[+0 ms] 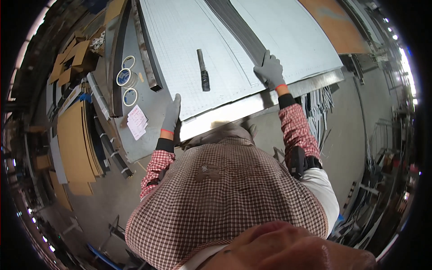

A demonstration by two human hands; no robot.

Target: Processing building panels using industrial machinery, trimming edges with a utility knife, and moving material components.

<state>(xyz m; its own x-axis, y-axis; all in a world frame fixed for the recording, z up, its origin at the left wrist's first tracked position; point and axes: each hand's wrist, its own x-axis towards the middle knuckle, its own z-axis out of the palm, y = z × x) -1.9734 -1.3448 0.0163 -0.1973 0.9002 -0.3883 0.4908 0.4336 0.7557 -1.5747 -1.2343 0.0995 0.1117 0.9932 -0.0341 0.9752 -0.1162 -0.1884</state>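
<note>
My left hand (172, 114), in a grey glove, lies along the left edge of a wide pale sheet (193, 96), its fingers stretched out. On the sheet's right part, my right hand (271, 72), gloved alike, rests at the near end of a dark grey bundle of long strips (238, 29). Its thumb points left and its fingers reach away from me; the undersides of the fingers are hidden. Between my hands a black-handled tool (203, 72) lies on the sheet; its exact kind is unclear.
Rolls of tape (130, 96) and paper slips (137, 121) lie left of the sheet, beside long metal bars (146, 49). A shiny metal edge (216, 119) runs along the near side. Cardboard boxes (74, 60) stand far left. Thin metal strips (318, 108) hang at right.
</note>
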